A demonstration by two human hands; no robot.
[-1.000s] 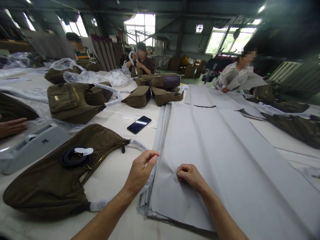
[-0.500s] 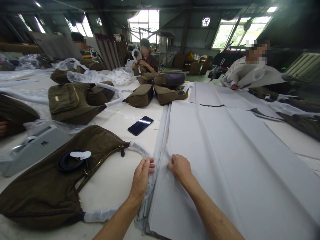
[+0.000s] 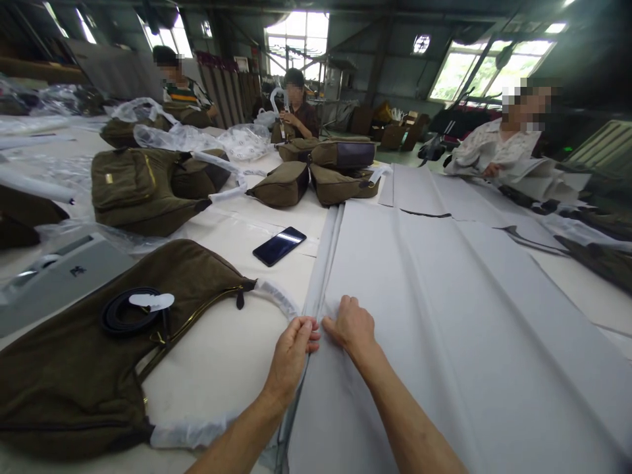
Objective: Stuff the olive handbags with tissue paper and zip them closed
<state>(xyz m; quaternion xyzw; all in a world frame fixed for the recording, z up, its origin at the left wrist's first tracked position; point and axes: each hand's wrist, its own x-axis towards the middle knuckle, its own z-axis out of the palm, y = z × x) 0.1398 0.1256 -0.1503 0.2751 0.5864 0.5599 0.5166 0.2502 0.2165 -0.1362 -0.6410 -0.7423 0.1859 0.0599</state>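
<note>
A tall stack of large pale grey paper sheets (image 3: pixel 395 368) lies in front of me, with creases running along it. My left hand (image 3: pixel 292 352) is closed at the stack's left edge, thumb and fingers pinching the edge of a sheet. On top of the paper rests my right hand (image 3: pixel 354 324), its thumb spread from the bent fingers and pointing to that edge; its fingertips are partly hidden. To the left, an olive-brown shoulder bag (image 3: pixel 74 368) lies flat, its strap (image 3: pixel 197 431) wrapped in white film and passing behind my left forearm. A coiled dark belt strap (image 3: pixel 129 313) with a white tag sits on it.
A black phone (image 3: pixel 280 246) lies beyond the bag. Grey case (image 3: pixel 64 280) stands at the left. More brown bags (image 3: pixel 143 191) and clear plastic wrap (image 3: pixel 241 141) cover the far table. One person (image 3: pixel 503 148) handles paper at the right; two others sit at the back.
My left hand has moved right onto the paper edge. My right thumb has spread from its fingers and shifted left. The person at the right has lowered the sheets they hold.
</note>
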